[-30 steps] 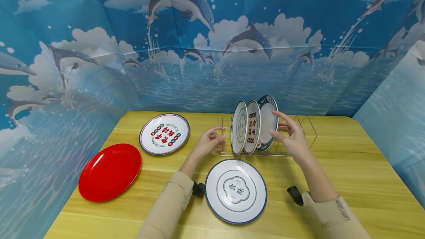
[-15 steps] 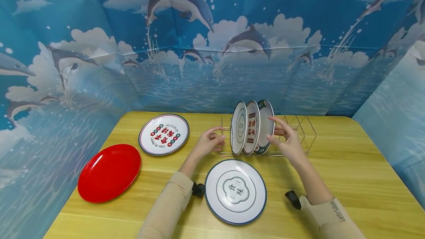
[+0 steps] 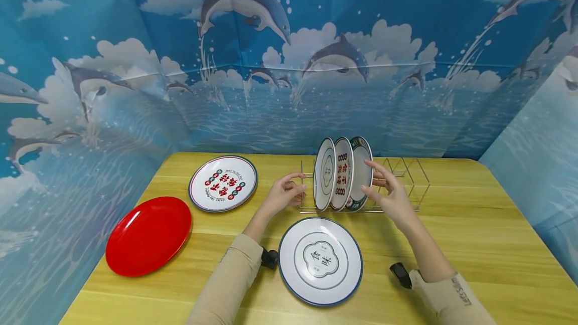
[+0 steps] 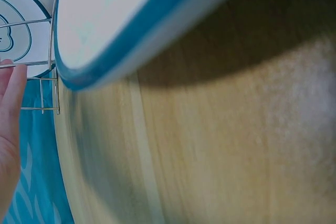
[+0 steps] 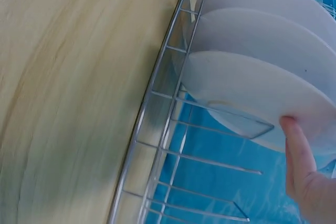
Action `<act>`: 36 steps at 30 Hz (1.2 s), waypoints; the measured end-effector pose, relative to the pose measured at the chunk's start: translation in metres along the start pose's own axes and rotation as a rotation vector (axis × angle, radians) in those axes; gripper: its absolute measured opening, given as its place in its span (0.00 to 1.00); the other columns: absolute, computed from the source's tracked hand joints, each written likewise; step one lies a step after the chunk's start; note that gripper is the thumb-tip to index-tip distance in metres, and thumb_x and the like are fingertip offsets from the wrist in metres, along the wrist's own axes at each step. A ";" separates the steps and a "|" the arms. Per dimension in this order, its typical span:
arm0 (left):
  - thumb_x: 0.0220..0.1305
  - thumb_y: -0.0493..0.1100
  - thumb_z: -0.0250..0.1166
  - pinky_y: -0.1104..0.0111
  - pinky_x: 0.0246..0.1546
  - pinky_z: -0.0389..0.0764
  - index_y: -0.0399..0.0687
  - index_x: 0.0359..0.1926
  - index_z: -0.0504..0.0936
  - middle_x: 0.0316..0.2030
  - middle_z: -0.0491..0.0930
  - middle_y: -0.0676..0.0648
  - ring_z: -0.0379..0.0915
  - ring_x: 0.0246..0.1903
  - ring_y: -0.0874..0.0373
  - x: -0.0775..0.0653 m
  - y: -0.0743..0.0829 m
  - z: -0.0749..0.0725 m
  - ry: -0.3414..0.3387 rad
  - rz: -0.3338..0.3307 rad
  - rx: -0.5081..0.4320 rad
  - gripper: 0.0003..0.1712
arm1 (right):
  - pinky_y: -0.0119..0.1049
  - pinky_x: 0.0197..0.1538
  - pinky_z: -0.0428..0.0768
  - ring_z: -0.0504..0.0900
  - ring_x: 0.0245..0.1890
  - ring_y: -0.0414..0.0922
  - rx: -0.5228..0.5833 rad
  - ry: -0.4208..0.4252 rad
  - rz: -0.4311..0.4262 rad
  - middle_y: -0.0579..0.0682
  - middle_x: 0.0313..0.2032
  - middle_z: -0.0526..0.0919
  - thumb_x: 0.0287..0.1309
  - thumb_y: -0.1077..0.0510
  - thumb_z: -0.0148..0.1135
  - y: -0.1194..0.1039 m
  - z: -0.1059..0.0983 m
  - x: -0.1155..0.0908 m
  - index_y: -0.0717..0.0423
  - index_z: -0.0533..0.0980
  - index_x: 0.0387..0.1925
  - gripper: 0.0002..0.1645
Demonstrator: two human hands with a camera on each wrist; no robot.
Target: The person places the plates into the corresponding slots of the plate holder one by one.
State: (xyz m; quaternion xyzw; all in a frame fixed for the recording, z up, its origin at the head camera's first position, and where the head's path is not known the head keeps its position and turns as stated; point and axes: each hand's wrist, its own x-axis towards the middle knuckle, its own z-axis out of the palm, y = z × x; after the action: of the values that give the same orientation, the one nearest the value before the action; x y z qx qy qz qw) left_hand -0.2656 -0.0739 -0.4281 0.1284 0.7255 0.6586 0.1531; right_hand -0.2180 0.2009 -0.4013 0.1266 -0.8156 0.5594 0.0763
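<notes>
A wire dish rack (image 3: pixel 384 209) bears three plates on edge. In the head view these are a plate with a green emblem (image 3: pixel 326 177), a plate with red lettering (image 3: pixel 341 174) and a plate with a dark patterned rim (image 3: pixel 361 177). My right hand (image 3: pixel 392 194) pinches the dark-rimmed plate at its right edge; a fingertip (image 5: pixel 290 124) presses its pale back in the right wrist view. At the rack's left end, my left hand (image 3: pixel 283 194) holds the end wire with bent fingers, seen partly at the left wrist view's edge (image 4: pixel 13 93).
A white plate with a blue rim (image 3: pixel 320 285) lies flat in front of the rack. Left of the rack are a plate with red and blue lettering (image 3: pixel 223 183) and a red plate (image 3: pixel 149 236). Behind the wooden table (image 3: pixel 460 245) hangs a dolphin-print cloth (image 3: pixel 253 119).
The dark-rimmed plate has come down and left into the rack beside the other two, now more upright. My right hand moved slightly left and down with it. The left hand stayed at the rack's end.
</notes>
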 end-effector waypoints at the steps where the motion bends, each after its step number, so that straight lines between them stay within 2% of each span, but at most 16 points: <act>1: 0.64 0.39 0.58 0.53 0.40 0.80 0.39 0.59 0.68 0.34 0.76 0.32 0.72 0.43 0.33 0.000 0.000 0.000 0.000 -0.002 -0.001 0.23 | 0.26 0.42 0.76 0.67 0.55 0.62 -0.006 -0.011 0.001 0.64 0.59 0.63 0.59 0.61 0.58 0.000 -0.001 -0.001 0.48 0.56 0.68 0.37; 4: 0.64 0.39 0.58 0.53 0.40 0.80 0.41 0.58 0.69 0.34 0.77 0.32 0.72 0.43 0.33 0.000 0.000 0.001 0.004 -0.004 -0.004 0.22 | 0.29 0.48 0.76 0.65 0.58 0.63 -0.008 -0.038 0.018 0.63 0.62 0.60 0.61 0.58 0.57 -0.002 -0.004 -0.005 0.42 0.50 0.70 0.40; 8: 0.64 0.39 0.58 0.53 0.41 0.80 0.43 0.57 0.71 0.33 0.77 0.33 0.72 0.43 0.33 0.000 0.000 0.001 0.010 -0.006 -0.008 0.20 | 0.26 0.49 0.75 0.67 0.58 0.58 0.063 -0.015 0.047 0.65 0.62 0.59 0.61 0.58 0.56 -0.002 -0.006 -0.014 0.37 0.44 0.70 0.44; 12: 0.64 0.39 0.58 0.53 0.40 0.80 0.43 0.57 0.71 0.32 0.77 0.34 0.73 0.42 0.34 0.000 0.000 0.002 0.015 -0.003 -0.004 0.20 | 0.22 0.44 0.76 0.75 0.50 0.41 0.161 0.044 0.082 0.68 0.59 0.62 0.60 0.59 0.57 0.001 -0.006 -0.027 0.46 0.48 0.68 0.40; 14: 0.63 0.39 0.58 0.52 0.41 0.79 0.43 0.57 0.71 0.32 0.77 0.34 0.74 0.41 0.35 -0.001 0.001 0.002 0.017 -0.004 -0.003 0.20 | 0.25 0.43 0.78 0.77 0.45 0.35 0.191 0.047 0.128 0.69 0.57 0.63 0.60 0.59 0.57 0.004 -0.006 -0.033 0.51 0.49 0.66 0.38; 16: 0.63 0.39 0.58 0.51 0.41 0.79 0.43 0.57 0.71 0.32 0.77 0.34 0.75 0.40 0.37 -0.001 0.001 0.002 0.020 -0.003 -0.005 0.20 | 0.31 0.44 0.79 0.78 0.43 0.34 0.214 0.028 0.191 0.71 0.56 0.63 0.60 0.58 0.58 0.006 -0.004 -0.039 0.56 0.49 0.64 0.37; 21: 0.63 0.39 0.58 0.49 0.42 0.78 0.41 0.57 0.70 0.33 0.78 0.34 0.75 0.40 0.38 -0.001 0.001 0.002 0.022 -0.004 -0.013 0.21 | 0.46 0.48 0.78 0.78 0.47 0.48 0.258 -0.097 0.365 0.72 0.57 0.63 0.59 0.59 0.58 0.014 0.000 -0.050 0.59 0.49 0.62 0.37; 25: 0.63 0.38 0.58 0.49 0.42 0.78 0.41 0.57 0.71 0.33 0.77 0.32 0.73 0.41 0.34 -0.001 0.001 0.003 0.022 -0.002 -0.018 0.20 | 0.49 0.50 0.76 0.74 0.51 0.57 0.295 -0.258 0.442 0.73 0.57 0.61 0.58 0.59 0.59 0.022 0.004 -0.057 0.56 0.48 0.64 0.39; 30: 0.63 0.37 0.58 0.48 0.42 0.77 0.41 0.56 0.71 0.33 0.76 0.30 0.71 0.43 0.30 -0.001 0.001 0.003 0.023 0.002 -0.036 0.20 | 0.51 0.51 0.76 0.74 0.50 0.54 0.354 -0.437 0.492 0.74 0.57 0.60 0.58 0.57 0.60 0.028 0.007 -0.064 0.55 0.45 0.67 0.43; 36: 0.63 0.38 0.58 0.49 0.42 0.78 0.39 0.57 0.70 0.33 0.77 0.31 0.72 0.42 0.32 -0.001 0.001 0.003 0.025 0.000 -0.023 0.20 | 0.50 0.48 0.77 0.76 0.46 0.50 0.445 -0.554 0.544 0.67 0.52 0.66 0.59 0.58 0.58 0.029 0.010 -0.068 0.57 0.45 0.67 0.42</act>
State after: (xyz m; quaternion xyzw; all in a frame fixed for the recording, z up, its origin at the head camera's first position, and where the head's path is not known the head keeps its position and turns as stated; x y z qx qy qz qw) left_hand -0.2634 -0.0718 -0.4274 0.1184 0.7196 0.6686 0.1453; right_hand -0.1611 0.2094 -0.4489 0.0659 -0.6688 0.6659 -0.3239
